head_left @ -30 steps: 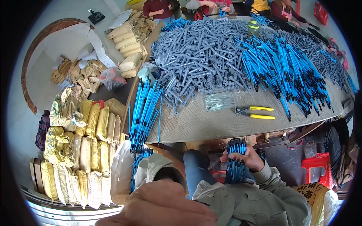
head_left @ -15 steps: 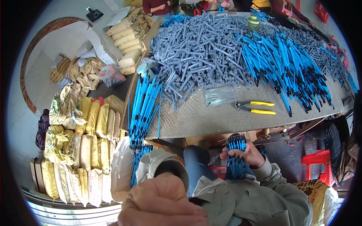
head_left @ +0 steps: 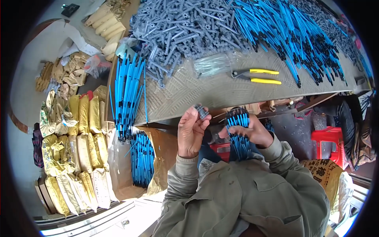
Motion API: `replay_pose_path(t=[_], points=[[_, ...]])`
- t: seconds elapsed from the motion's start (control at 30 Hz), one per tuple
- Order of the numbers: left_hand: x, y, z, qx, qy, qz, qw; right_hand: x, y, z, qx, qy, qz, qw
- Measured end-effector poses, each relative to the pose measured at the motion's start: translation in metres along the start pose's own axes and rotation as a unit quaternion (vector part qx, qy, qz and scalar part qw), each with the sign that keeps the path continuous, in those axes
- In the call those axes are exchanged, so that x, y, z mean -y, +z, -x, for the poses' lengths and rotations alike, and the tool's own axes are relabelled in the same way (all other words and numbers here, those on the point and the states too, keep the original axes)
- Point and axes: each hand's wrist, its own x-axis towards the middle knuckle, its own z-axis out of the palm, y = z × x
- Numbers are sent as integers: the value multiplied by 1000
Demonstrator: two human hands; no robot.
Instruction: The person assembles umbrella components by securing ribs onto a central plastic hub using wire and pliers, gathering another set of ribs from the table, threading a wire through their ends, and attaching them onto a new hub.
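Note:
In front of the table edge, my left hand (head_left: 188, 132) pinches a small grey ribbed plastic piece (head_left: 201, 112) between thumb and fingers; whether it is one part or a few together, I cannot tell. My right hand (head_left: 256, 132) is wrapped round a thick bundle of thin blue rods (head_left: 239, 144) with black ends, held over my lap. The piece and the bundle are apart. Beyond them on the table lie a heap of grey tubular plastic parts (head_left: 185, 33) and a spread pile of blue rods (head_left: 288, 35).
Yellow-handled pliers (head_left: 264, 76) and a clear bag of thin pale strips (head_left: 212, 65) lie on the table (head_left: 189, 93). Blue rods (head_left: 127, 91) stand at its left corner, above an open sack of rods (head_left: 142, 158). Yellow sacks (head_left: 83, 154) are stacked left; a red stool (head_left: 329, 144) stands right.
My left hand has come up from close below the camera to the table edge, now showing the grey piece. My right hand keeps its bundle. The view has tilted downward.

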Motion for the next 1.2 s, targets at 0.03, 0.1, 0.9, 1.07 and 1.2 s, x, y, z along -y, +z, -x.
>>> replay_pose_path(t=[0.03,0.1,0.9,1.07,1.2], points=[[4,-1,-1,-9,-32,16,999,-1,0,-1,10,-7,18,1000],[5,5,0,-3,-46,16,999,-3,0,-2,4,-5,27,1000],[10,16,2,42,4,-86,995,-4,8,-10,-13,-6,-57,998],[14,16,9,64,25,-26,997,-5,8,-7,-8,-27,-32,999],[22,21,13,87,93,-58,990,0,8,-8,-13,-49,21,998]])
